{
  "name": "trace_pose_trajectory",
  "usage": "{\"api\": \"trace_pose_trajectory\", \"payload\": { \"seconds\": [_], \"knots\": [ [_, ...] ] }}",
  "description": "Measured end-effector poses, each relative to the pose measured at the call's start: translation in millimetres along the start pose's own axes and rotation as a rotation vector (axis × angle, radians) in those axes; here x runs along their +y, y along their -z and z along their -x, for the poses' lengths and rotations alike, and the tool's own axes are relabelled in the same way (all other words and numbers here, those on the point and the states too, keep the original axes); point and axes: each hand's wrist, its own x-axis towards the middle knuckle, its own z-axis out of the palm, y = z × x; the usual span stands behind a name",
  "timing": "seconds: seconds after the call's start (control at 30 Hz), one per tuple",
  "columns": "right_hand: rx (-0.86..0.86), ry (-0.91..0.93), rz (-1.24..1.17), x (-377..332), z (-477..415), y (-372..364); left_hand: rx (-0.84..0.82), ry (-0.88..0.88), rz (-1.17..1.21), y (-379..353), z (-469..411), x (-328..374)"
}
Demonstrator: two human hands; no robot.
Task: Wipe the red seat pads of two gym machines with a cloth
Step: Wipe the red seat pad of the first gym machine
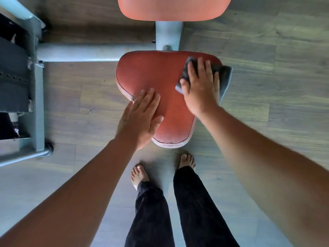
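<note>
Where the grey machine frame [38, 97] stands at the left edge, dark plates [12, 72] are seen held inside it. Further right, the left hand [140, 118] is laid flat on the near left edge of the red seat pad [156, 75], fingers straight and held together, thumb set apart. The pad's broad end is turned away toward the grey post [169, 34] and its narrow tip is pointed at the bare feet [139, 175], so the long axis runs near to far. On the far right corner the right hand [201, 86] is pressed, fingers spread, onto a dark grey cloth [225, 77], part of which is hung over the pad's right edge.
</note>
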Motion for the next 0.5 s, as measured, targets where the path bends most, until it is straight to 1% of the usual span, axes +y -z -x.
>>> {"api": "trace_pose_trajectory", "payload": {
  "seconds": [0.03,0.07,0.13,0.17,0.27,0.3,0.33,0.4,0.43,0.5],
  "knots": [
    [0.019,0.050,-0.021,0,21,-4,-0.004,-0.001,0.006,0,0,0],
    [0.002,0.103,-0.040,5,36,-6,-0.006,-0.004,0.012,0,0,0],
    [-0.037,0.187,-0.011,19,24,-2,-0.001,-0.008,0.014,0,1,-1],
    [-0.045,0.175,0.016,23,2,2,-0.001,-0.014,0.015,-1,0,-1],
    [-0.120,0.012,0.076,15,-59,12,-0.015,-0.015,0.009,0,0,-1],
    [-0.138,-0.011,0.086,4,-64,11,-0.021,-0.010,0.010,2,-1,-1],
    [-0.141,0.011,0.092,-10,-56,10,-0.030,-0.008,0.012,3,-1,-1],
    [-0.115,0.164,0.065,-29,-17,4,-0.047,-0.005,0.005,4,0,-1],
    [-0.082,0.250,0.033,-30,3,0,-0.050,-0.004,-0.001,4,0,-2],
    [-0.090,0.368,-0.006,-21,18,0,-0.056,-0.002,0.003,5,3,-3]
  ]
}}
